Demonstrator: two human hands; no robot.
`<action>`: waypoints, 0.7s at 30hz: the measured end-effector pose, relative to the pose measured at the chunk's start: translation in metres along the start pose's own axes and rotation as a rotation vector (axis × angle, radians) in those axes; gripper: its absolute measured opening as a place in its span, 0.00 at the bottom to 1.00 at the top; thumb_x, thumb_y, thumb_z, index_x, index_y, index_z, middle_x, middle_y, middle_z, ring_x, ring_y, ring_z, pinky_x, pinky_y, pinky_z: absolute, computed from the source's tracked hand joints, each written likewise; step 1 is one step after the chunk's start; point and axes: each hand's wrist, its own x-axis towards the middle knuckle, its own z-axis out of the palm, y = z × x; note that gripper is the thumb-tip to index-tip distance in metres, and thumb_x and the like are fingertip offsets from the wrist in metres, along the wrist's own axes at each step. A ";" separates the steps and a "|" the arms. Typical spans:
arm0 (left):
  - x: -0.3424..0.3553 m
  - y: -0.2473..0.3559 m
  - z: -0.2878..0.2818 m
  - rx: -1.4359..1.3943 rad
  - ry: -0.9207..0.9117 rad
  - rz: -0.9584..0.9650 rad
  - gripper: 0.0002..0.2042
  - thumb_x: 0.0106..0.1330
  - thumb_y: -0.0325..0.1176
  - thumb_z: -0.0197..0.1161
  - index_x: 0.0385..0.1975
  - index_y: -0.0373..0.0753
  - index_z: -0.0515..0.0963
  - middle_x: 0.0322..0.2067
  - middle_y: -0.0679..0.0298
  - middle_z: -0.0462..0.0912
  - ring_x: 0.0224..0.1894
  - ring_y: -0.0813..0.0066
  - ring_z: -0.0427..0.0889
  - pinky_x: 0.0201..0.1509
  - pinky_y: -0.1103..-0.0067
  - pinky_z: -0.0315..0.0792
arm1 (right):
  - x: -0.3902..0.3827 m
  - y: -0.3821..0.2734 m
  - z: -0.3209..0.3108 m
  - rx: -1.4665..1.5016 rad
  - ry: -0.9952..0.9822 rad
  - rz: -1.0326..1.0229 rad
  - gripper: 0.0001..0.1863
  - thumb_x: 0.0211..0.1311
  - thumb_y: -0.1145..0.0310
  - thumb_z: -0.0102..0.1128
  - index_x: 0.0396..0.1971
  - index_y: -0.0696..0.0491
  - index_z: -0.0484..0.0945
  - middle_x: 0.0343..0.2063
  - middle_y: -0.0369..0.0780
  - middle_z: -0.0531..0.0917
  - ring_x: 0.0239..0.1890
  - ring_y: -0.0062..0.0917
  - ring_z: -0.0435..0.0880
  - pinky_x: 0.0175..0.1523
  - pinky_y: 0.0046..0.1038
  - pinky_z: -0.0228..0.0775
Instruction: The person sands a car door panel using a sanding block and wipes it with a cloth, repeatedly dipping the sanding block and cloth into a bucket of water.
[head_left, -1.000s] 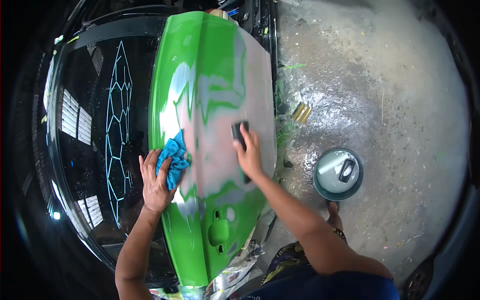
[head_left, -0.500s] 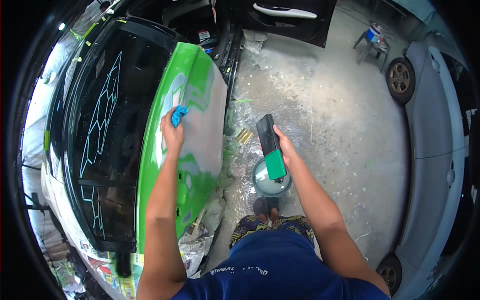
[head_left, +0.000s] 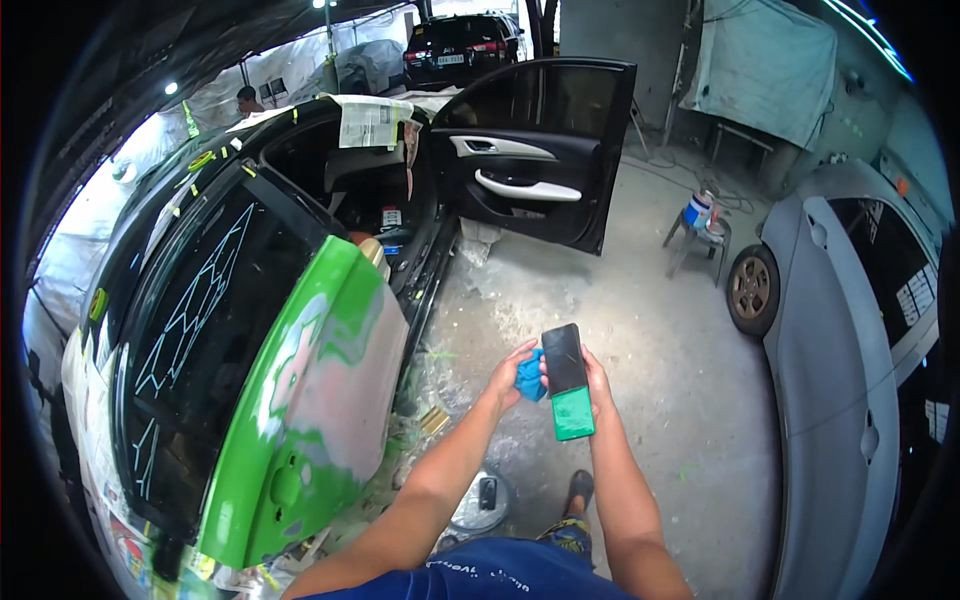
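Observation:
My left hand [head_left: 508, 374] is closed on a crumpled blue cloth [head_left: 530, 376], held close to the left side of a long block. That block has a flat black part [head_left: 564, 358] and a bright green part [head_left: 573, 414] at its near end. My right hand [head_left: 597, 382] grips it from the right side, with fingers partly hidden behind it. To the left stands a green car door [head_left: 262, 462] with pale grey and pinkish sanded patches; neither hand touches it. A round bucket of cloudy liquid [head_left: 478, 512] sits below my left forearm.
Ahead, a black car door [head_left: 590, 150] with white trim swings out over the floor. A grey car [head_left: 830, 370] runs along the right. A small stool [head_left: 692, 240] holds a blue and white can [head_left: 698, 208]. Newspaper [head_left: 372, 122] covers part of the left car. A yellowish block [head_left: 435, 420] lies on the floor.
My left hand has left the green door with the blue cloth and come over beside the block. My view has tilted up, and I have moved forward past the bucket.

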 end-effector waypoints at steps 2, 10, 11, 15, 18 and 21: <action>0.032 -0.025 0.038 0.007 0.060 -0.035 0.15 0.77 0.36 0.55 0.59 0.43 0.72 0.39 0.64 0.82 0.36 0.73 0.84 0.38 0.71 0.84 | -0.003 -0.043 -0.026 0.040 -0.096 0.019 0.34 0.80 0.45 0.40 0.64 0.61 0.72 0.48 0.54 0.86 0.45 0.42 0.90 0.52 0.43 0.86; 0.160 -0.052 0.162 0.031 -0.299 -0.375 0.20 0.70 0.55 0.68 0.22 0.47 0.80 0.22 0.68 0.84 0.25 0.71 0.87 0.36 0.74 0.86 | -0.012 -0.218 -0.058 0.157 -0.164 0.119 0.35 0.79 0.49 0.42 0.67 0.67 0.66 0.56 0.61 0.80 0.49 0.49 0.87 0.53 0.45 0.87; 0.181 -0.050 0.164 0.051 -0.311 -0.407 0.20 0.68 0.54 0.70 0.22 0.46 0.80 0.23 0.69 0.85 0.25 0.70 0.86 0.37 0.72 0.86 | -0.013 -0.233 -0.049 0.152 -0.147 0.117 0.35 0.79 0.49 0.42 0.67 0.67 0.65 0.56 0.61 0.80 0.49 0.49 0.87 0.53 0.45 0.87; 0.211 -0.012 0.185 -0.039 -0.454 -0.358 0.16 0.68 0.48 0.73 0.23 0.46 0.80 0.24 0.72 0.84 0.31 0.74 0.87 0.47 0.70 0.85 | 0.027 -0.287 -0.021 -0.008 -0.154 0.244 0.31 0.81 0.51 0.44 0.64 0.67 0.67 0.54 0.62 0.80 0.48 0.48 0.88 0.46 0.47 0.90; 0.228 0.018 0.174 -0.162 -0.514 -0.242 0.14 0.68 0.46 0.73 0.26 0.47 0.80 0.25 0.72 0.85 0.33 0.75 0.87 0.50 0.68 0.85 | 0.082 -0.303 0.003 -0.117 -0.229 0.323 0.30 0.81 0.52 0.44 0.61 0.67 0.69 0.53 0.62 0.80 0.47 0.49 0.88 0.44 0.49 0.90; 0.237 0.057 0.152 -0.208 -0.532 0.021 0.16 0.65 0.52 0.75 0.28 0.47 0.81 0.26 0.70 0.85 0.31 0.75 0.87 0.46 0.70 0.85 | 0.140 -0.300 0.063 -0.156 -0.143 0.547 0.32 0.80 0.51 0.43 0.62 0.69 0.68 0.52 0.60 0.81 0.44 0.48 0.89 0.42 0.46 0.90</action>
